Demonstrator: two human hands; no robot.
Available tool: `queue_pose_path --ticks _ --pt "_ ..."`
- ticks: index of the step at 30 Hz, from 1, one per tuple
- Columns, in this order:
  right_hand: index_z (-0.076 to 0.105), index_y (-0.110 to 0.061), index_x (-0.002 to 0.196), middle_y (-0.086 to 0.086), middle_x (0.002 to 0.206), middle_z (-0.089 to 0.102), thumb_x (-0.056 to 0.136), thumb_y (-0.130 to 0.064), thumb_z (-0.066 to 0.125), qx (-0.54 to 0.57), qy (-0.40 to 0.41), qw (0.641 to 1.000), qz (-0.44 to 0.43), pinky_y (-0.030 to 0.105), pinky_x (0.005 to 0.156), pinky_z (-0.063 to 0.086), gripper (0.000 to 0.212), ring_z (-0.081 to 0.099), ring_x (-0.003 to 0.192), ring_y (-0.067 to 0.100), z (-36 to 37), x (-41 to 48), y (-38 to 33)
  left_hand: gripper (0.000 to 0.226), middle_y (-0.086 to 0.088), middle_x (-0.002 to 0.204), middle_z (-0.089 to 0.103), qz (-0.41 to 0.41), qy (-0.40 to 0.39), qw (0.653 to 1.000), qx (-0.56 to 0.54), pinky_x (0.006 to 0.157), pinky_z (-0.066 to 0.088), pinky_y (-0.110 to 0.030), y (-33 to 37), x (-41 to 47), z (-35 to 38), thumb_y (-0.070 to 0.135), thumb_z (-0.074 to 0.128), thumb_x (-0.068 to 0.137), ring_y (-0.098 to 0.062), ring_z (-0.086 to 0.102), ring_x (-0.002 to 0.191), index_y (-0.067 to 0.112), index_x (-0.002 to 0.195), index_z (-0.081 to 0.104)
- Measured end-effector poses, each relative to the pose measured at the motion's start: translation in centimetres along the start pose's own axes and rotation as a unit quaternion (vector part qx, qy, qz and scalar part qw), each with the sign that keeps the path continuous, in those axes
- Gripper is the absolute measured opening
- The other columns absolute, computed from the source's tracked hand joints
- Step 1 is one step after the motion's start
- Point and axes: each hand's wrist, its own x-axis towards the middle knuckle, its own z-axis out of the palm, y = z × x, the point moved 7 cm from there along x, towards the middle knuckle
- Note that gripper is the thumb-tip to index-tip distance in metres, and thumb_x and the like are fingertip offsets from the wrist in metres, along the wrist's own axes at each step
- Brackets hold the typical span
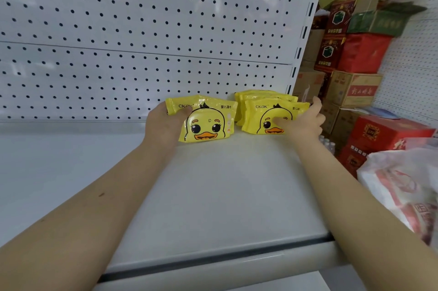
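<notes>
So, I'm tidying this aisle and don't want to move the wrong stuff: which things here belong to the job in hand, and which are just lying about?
In the job: left hand gripping a duck pack; right hand holding the front pack; stack behind it; shelf.
Lying about: cartons, red box, plastic bag, all right of the shelf.

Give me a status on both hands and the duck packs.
Left hand grips one duck pack, upright. Right hand pinches front pack of the stack beside it. Nothing blocking on the shelf.
</notes>
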Motion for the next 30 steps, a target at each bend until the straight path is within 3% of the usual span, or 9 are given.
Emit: queue_pose_path --ticks 6,13,18,25,27,30 --pt "0.032 -0.023 0.129 0.01 0.133 0.026 0.07 -0.02 0.08 0.001 0.008 1.0 -0.014 0.031 0.081 0.034 0.076 0.041 0.116 0.037 1.5 -1.7 -0.7 0.004 0.004 0.093 0.07 -0.002 0.0 1.0 0.005 0.081 0.05 -0.031 -0.1 -0.3 -0.1 0.022 0.066 0.085 -0.018 0.063 0.087 0.023 0.089 0.068" --pt "0.035 -0.024 0.13 0.012 0.134 0.027 0.078 -0.019 0.074 -0.044 -0.039 0.996 -0.063 0.029 0.078 0.028 0.065 0.039 0.117 0.037 3.6 -2.0 -1.7 0.007 0.011 0.084 0.068 0.0 0.006 1.0 0.003 0.065 0.045 -0.021 0.1 -0.5 -0.2 0.022 0.066 0.085 -0.008 0.061 0.077 0.028 0.081 0.066" --pt "0.035 -0.026 0.132 0.012 0.134 0.026 0.08 -0.022 0.073 -0.058 -0.053 0.994 -0.069 0.03 0.079 0.029 0.065 0.037 0.119 0.038 3.7 -2.1 -1.8 0.004 0.005 0.091 0.069 0.0 0.007 1.0 0.001 0.073 0.049 -0.026 0.3 -0.7 -0.1 0.021 0.065 0.086 -0.015 0.062 0.083 0.024 0.087 0.067" --pt "0.04 -0.017 0.131 0.01 0.134 0.032 0.079 -0.041 0.071 -0.014 -0.034 0.995 -0.092 0.038 0.098 0.038 0.065 0.04 0.122 0.034 2.3 -2.7 -3.2 0.007 0.006 0.085 0.067 -0.017 0.026 0.998 -0.054 0.051 0.047 -0.018 1.2 -1.2 -0.9 0.015 0.062 0.089 -0.009 0.061 0.072 0.02 0.089 0.065" --pt "0.046 -0.016 0.124 0.008 0.125 0.042 0.081 -0.041 0.069 0.025 -0.02 0.989 -0.143 0.039 0.093 0.044 0.055 0.047 0.114 0.027 1.8 -3.3 -4.4 0.008 0.005 0.082 0.066 -0.024 0.03 0.996 -0.077 0.043 0.045 -0.012 1.4 -1.5 -1.0 0.013 0.062 0.088 -0.009 0.06 0.069 0.02 0.085 0.065" --pt "0.056 -0.018 0.112 0.001 0.104 0.057 0.085 -0.039 0.066 0.074 -0.089 0.976 -0.187 0.029 0.073 0.048 0.036 0.055 0.091 0.019 2.5 -4.3 -5.6 0.012 0.005 0.076 0.063 -0.014 0.041 0.996 -0.079 0.04 0.042 -0.009 2.1 -1.8 -1.4 0.014 0.062 0.088 -0.01 0.057 0.065 0.021 0.079 0.063"
